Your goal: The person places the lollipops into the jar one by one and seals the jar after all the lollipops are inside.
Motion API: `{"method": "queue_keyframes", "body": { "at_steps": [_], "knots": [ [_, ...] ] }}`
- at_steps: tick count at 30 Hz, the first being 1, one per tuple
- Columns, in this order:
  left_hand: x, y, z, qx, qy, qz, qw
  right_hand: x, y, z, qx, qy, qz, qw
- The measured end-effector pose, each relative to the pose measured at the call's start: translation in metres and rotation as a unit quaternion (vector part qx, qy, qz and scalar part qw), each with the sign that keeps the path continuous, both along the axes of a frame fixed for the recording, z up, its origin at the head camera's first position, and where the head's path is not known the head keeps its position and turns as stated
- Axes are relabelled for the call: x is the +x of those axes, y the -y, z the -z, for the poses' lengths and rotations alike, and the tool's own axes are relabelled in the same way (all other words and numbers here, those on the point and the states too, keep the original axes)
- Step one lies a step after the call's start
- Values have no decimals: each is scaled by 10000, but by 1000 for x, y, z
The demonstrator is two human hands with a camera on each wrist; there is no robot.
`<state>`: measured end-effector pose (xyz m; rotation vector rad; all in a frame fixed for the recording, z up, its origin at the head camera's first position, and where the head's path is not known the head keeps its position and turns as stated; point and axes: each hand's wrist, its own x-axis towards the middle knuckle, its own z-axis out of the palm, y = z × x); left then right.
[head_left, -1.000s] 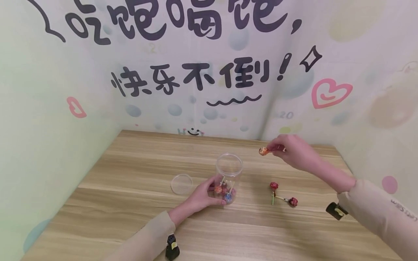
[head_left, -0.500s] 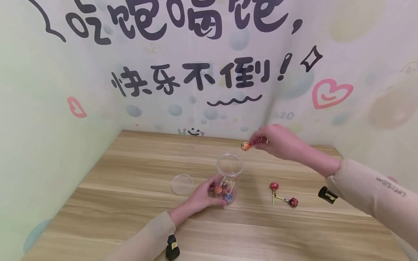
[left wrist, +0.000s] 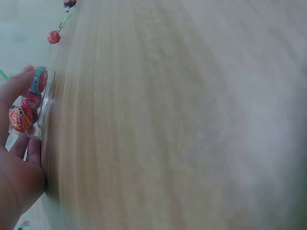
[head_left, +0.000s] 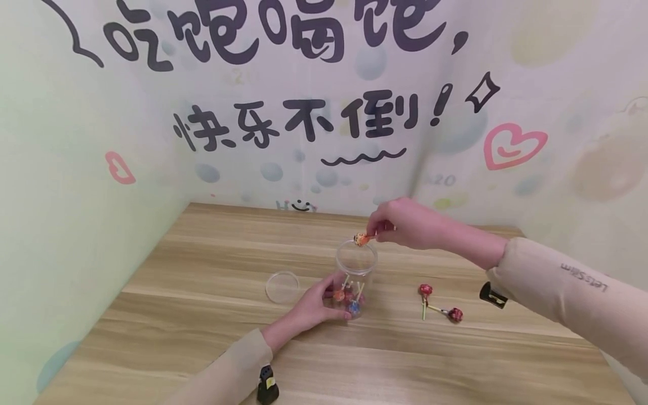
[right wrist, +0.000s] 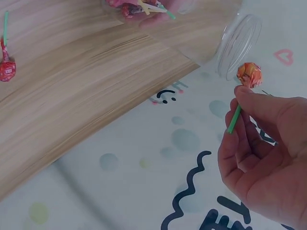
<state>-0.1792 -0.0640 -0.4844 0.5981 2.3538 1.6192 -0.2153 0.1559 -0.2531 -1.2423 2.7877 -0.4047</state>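
My left hand [head_left: 315, 302] holds a clear plastic jar [head_left: 356, 270] low on its side, fingers and thumb around it. The jar stands upright and uncapped on the table. Several wrapped lollipops [left wrist: 31, 100] lie at its bottom, partly covered by the thumb in the left wrist view. At the jar's rim my right hand [head_left: 405, 225] pinches the green stick of an orange-wrapped lollipop [right wrist: 250, 74]. The candy end is by the mouth of the jar, pointing left in the head view.
Two red lollipops, one farther back [head_left: 425, 289] and one nearer [head_left: 455, 314], lie on the wooden table [head_left: 202, 332] right of the jar. A round clear lid [head_left: 282, 287] lies to its left. A printed wall [head_left: 243, 180] rises behind the table.
My right hand has moved left with the orange lollipop, from above the table's right side to the jar's rim. The left hand and the jar have stayed in place.
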Motion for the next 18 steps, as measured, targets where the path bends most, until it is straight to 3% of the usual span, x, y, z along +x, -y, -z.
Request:
{"method": "queue_keyframes", "body": {
  "at_steps": [11,18],
  "knots": [
    [1,1,-1,-45,77,-12,10000,1,13,5,154,424,-366,9983],
    [1,1,-1,-8,100,-7,9999,2,18,8,261,474,-352,9979]
  ]
}}
